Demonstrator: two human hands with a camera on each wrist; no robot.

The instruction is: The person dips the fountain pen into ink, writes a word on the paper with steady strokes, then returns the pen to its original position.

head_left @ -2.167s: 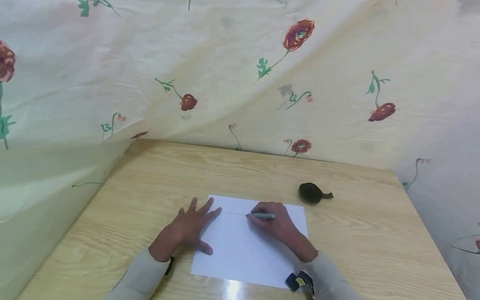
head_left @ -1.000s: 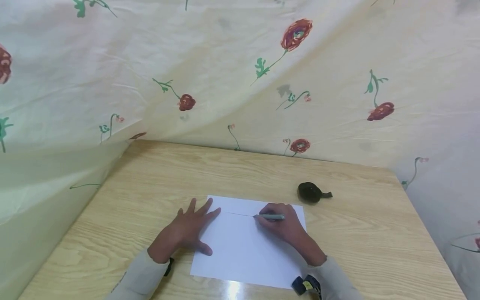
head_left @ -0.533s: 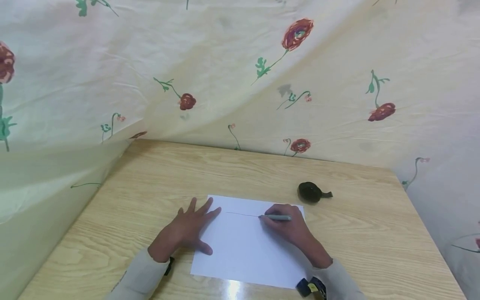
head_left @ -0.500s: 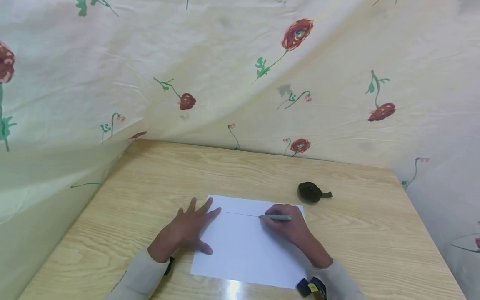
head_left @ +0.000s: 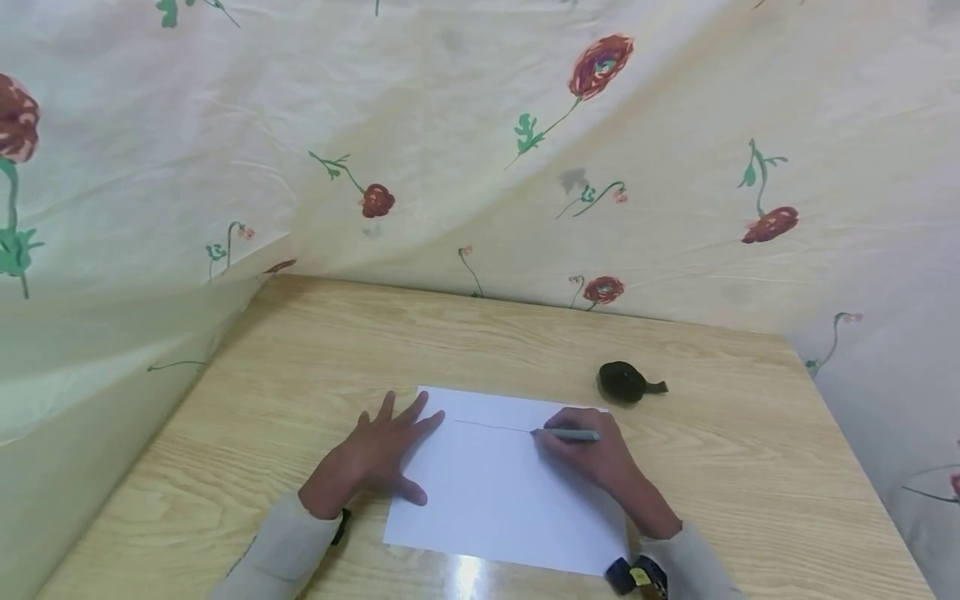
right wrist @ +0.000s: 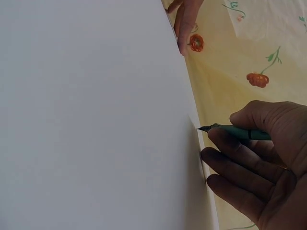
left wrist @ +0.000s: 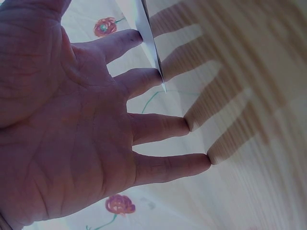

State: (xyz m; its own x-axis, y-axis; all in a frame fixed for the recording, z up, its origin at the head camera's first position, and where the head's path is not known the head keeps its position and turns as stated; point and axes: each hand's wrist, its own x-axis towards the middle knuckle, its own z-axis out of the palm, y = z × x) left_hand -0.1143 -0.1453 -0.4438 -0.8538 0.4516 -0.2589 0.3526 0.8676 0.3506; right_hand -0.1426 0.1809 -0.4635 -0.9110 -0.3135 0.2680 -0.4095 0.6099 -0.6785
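Observation:
A sheet of white paper [head_left: 495, 492] lies on the table with a thin dark line [head_left: 491, 427] across its upper part. My right hand [head_left: 592, 450] pinches a green pen [head_left: 573, 434] between thumb and fingers. Its dark tip meets the paper at the line's right end; the right wrist view shows the same pen [right wrist: 240, 132] held near its point. My left hand [head_left: 378, 458] rests with spread fingers over the paper's left edge. In the left wrist view the palm of the left hand [left wrist: 91, 120] shows, fingertips on the paper and the table.
A small black pan-shaped thing [head_left: 622, 382] with a short handle stands beyond the paper's top right corner. The wooden table [head_left: 337, 333] ends at a flowered cloth [head_left: 450, 125] at the back and on both sides. Dark camera units are strapped at both wrists.
My right hand has slid rightward with the pen, and the drawn line has grown longer toward the right. The left hand, the paper and the black thing have stayed in place.

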